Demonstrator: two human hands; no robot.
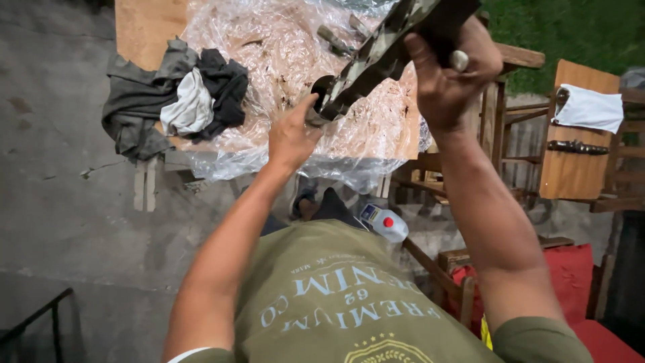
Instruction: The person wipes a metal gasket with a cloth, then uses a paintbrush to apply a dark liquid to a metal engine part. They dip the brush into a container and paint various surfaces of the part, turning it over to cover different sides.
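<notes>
A long, dark, grimy metal part point(383, 50) is held up in the air above the worktop point(144, 27), slanting from far right down to near left. The right hand point(447, 74) is clamped around its upper, far end, fingers wrapped tight and a ring showing on one finger. The left hand point(292, 134) is at the lower, near end, thumb and fingers touching the rounded tip of the part; whether it grips or only steadies it cannot be told. The two hands are well apart along the length of the part.

Beneath the part, a sheet of clear crumpled plastic point(282, 60) covers the worktop, smeared with dark stains, and a few small metal pieces point(336, 40) lie on it at the far side. At the left of the worktop sits a heap of grey, black and white rags point(175, 101).

On the ground near the person's legs lies a white plastic bottle with a red cap point(384, 222); what it holds cannot be seen. To the right stands a wooden rack point(578, 168) with a white cloth point(591, 107) draped on it.
</notes>
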